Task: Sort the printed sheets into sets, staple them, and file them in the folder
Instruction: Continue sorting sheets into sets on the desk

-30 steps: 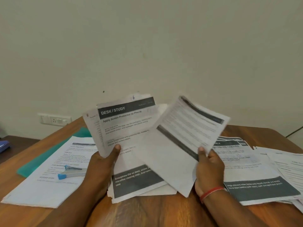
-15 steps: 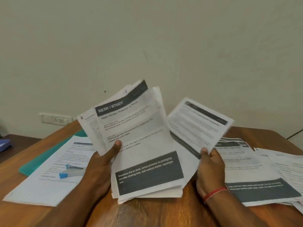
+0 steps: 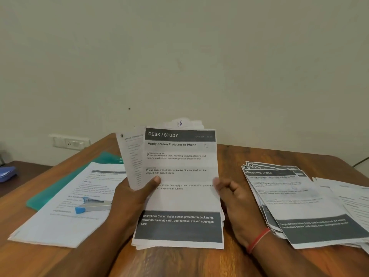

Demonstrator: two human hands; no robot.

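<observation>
I hold a stack of printed sheets [image 3: 179, 200] upright in front of me, its bottom edge resting on the wooden table [image 3: 179, 262]. The top sheet is headed "DESK / STUDY". My left hand [image 3: 131, 198] grips the stack's left side, thumb pressed on the front page. At the stack's right edge my right hand [image 3: 237, 202] holds on with curled fingers. A grey stapler with a blue tip [image 3: 93, 205] lies on another pile of sheets [image 3: 65, 222] to the left. The green folder [image 3: 60, 186] lies partly under that pile.
A fanned pile of sheets headed "DRESSING TABLE" [image 3: 299, 202] lies to the right, with more loose sheets [image 3: 355, 198] beyond it. A wall socket [image 3: 69, 141] sits at the back left. A blue object [image 3: 7, 173] rests on a lower surface at far left.
The separate sheet my right hand held has gone behind the stack. The stack has been squared up, and my right hand has shifted to its right edge.
</observation>
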